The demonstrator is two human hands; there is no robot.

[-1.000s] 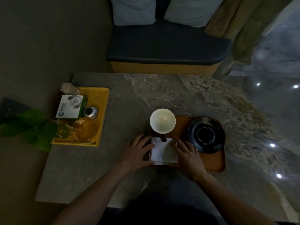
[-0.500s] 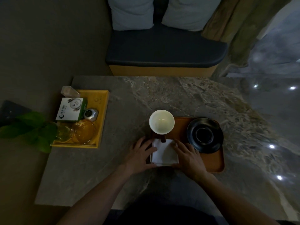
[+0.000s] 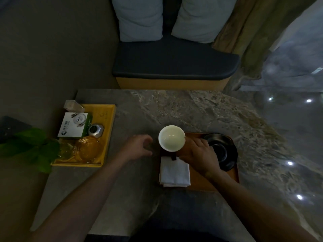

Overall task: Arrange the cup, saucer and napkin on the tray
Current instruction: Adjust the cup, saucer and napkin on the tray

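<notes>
we look down on a stone table (image 3: 174, 109) with a brown tray (image 3: 201, 182) near its front edge. on the tray's left end lies a folded white napkin (image 3: 174, 172), flat, its near edge at the tray's front rim. just behind the napkin stands a white cup (image 3: 171, 137), upright and empty, at the tray's back left corner; a dark handle shows below it, touching the napkin's far edge. a black saucer (image 3: 225, 154) sits on the right part of the tray, partly covered by our right hand (image 3: 199, 154). that hand lies between cup and saucer, palm down, its fingers (image 3: 201, 142) curled toward the cup's right side and over the saucer's left rim; we cannot tell whether they grip anything. our left hand (image 3: 138, 147) hovers over the bare table just left of the cup, apart from it, fingers (image 3: 146, 138) loosely curled and holding nothing. well to the left sits a yellow tray (image 3: 108, 123) with a white box (image 3: 73, 125), a small silver thing (image 3: 95, 131) and glassware (image 3: 87, 149). green leaves (image 3: 35, 147) hang by the table's left edge. beyond the table is a bench (image 3: 174, 67) with two pale pillows (image 3: 139, 18).
</notes>
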